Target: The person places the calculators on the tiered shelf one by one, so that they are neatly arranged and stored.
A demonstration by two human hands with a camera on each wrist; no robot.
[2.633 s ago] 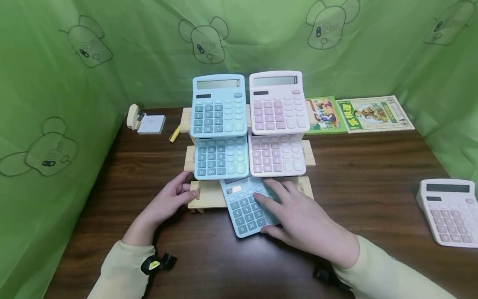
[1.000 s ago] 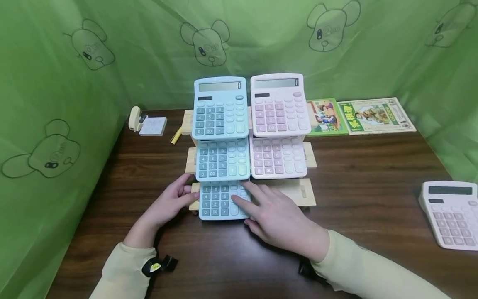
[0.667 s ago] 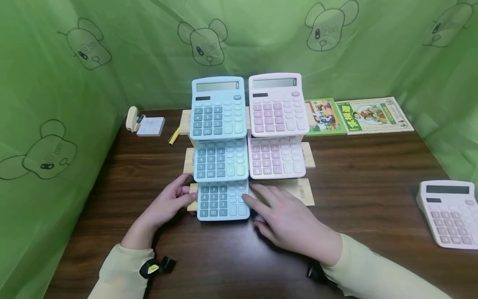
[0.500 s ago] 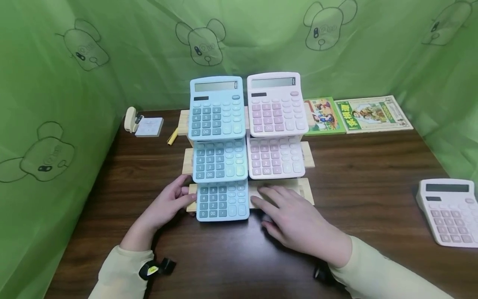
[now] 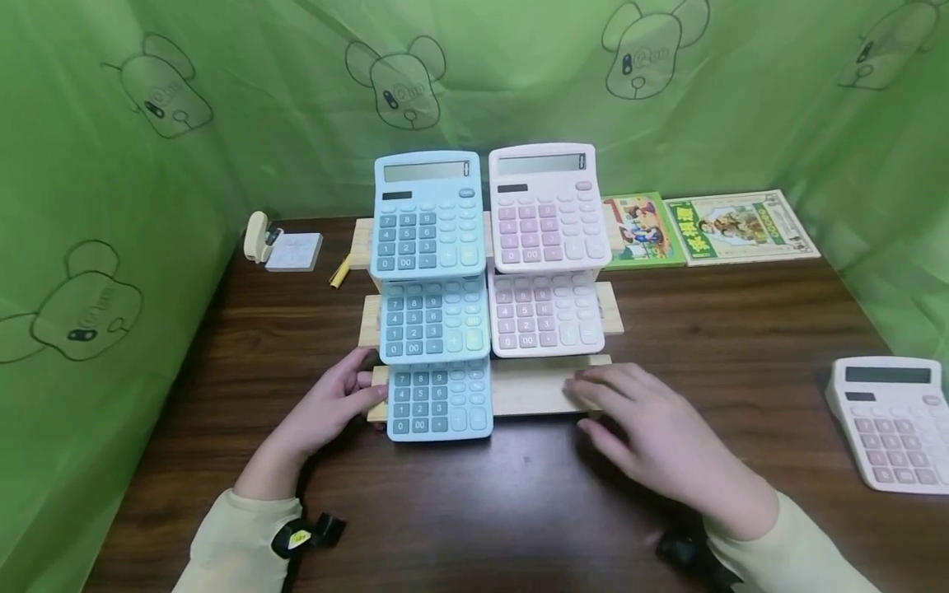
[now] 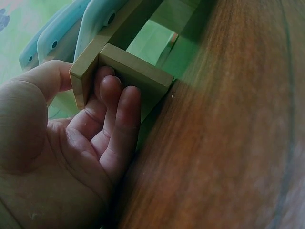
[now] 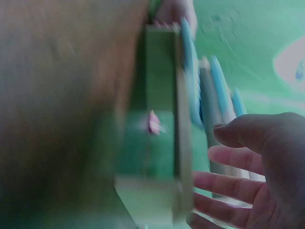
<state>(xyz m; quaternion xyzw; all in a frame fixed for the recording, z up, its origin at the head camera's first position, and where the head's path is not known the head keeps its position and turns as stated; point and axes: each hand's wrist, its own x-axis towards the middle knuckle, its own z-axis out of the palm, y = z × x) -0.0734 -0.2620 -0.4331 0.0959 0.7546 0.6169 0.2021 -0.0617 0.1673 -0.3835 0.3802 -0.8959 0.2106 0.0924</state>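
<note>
In the head view a tiered wooden stand (image 5: 544,399) carries calculators on three steps. The bottom step bears a blue calculator (image 5: 440,403) on its left half; the right half is bare wood. Above it are a middle blue calculator (image 5: 433,321), a middle pink one (image 5: 547,317), a top blue one (image 5: 428,214) and a top pink one (image 5: 550,206). My left hand (image 5: 326,412) pinches the bottom step's left end, thumb above and fingers (image 6: 126,109) beneath. Near that step's right end hovers my right hand (image 5: 652,420), fingers loosely spread and holding nothing; its wrist view is blurred.
A pink calculator (image 5: 893,420) lies at the far right of the dark wooden table (image 5: 474,527). Two booklets (image 5: 641,226) (image 5: 745,224) are at the back right. A white stapler-like item (image 5: 257,237), a notepad (image 5: 293,251) and a yellow pen (image 5: 341,272) sit back left. Green cloth (image 5: 296,123) surrounds the table.
The lower blue calculator, tilted earlier under my right hand, slid left and straightened on the bottom step. My right hand then let it go and moved right. My left hand kept its place.
</note>
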